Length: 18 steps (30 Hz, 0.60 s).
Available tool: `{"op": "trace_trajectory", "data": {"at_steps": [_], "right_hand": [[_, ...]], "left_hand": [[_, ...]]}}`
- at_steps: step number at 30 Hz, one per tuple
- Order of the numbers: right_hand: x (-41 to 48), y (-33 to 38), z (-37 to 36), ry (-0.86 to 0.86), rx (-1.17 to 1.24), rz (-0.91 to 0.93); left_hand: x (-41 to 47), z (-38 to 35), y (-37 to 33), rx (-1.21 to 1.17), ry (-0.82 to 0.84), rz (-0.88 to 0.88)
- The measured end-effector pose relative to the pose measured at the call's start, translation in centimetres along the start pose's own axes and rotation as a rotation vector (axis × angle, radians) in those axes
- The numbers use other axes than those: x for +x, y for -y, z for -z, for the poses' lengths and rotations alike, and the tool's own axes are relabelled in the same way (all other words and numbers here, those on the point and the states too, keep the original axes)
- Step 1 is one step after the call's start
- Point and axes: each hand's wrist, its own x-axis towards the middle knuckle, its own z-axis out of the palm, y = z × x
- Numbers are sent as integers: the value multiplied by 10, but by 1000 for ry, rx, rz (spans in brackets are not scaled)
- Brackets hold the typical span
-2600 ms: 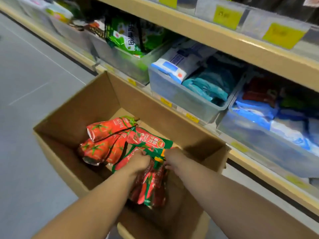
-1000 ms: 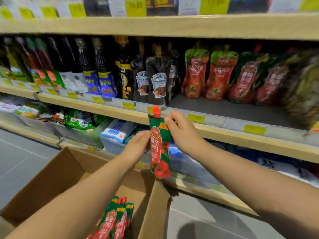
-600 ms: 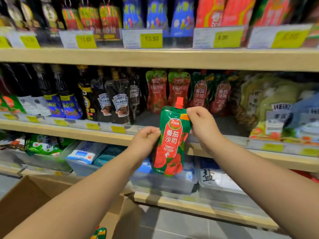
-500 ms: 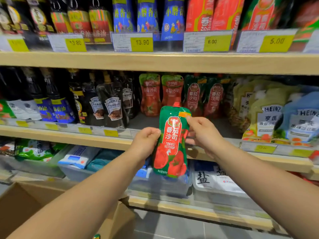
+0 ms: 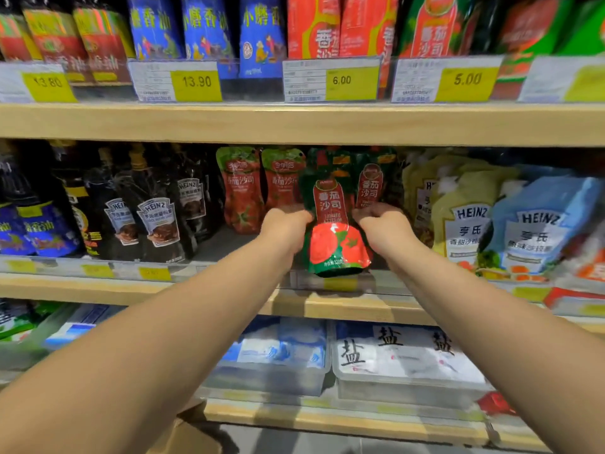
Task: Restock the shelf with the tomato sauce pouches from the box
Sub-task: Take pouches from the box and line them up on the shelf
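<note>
A green and red tomato sauce pouch stands upright inside the middle shelf, its base just above the shelf's front lip. My left hand grips its left edge and my right hand grips its right edge. Behind it stand more green tomato sauce pouches, and to the left two red tomato pouches. Only a corner of the cardboard box shows at the bottom.
Dark Heinz sauce pouches fill the shelf to the left, yellow and blue Heinz pouches to the right. The upper shelf hangs close above with price tags. Bins of salt bags sit below.
Both hands lifted a pouch out of the box, raised it in front of the shelf, and have now pushed it forward into the middle shelf in front of the green pouches.
</note>
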Motion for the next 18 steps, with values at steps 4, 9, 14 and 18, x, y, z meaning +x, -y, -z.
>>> {"op": "trace_trajectory", "data": {"at_steps": [4,9,14,18], "right_hand": [[31,-1,2,-88,-112,-4],[31,-22,-2,-112,-57,-78],[19,-41,-1,-179,81,-77],[11,-47,8,-161,64,-154]], "left_hand": [[12,-31,-12,119,26,-113],[16,-49,10,303,72,-113],[7,-46,30,267,192,-138],[1,-45,36,497,245,-151]]}}
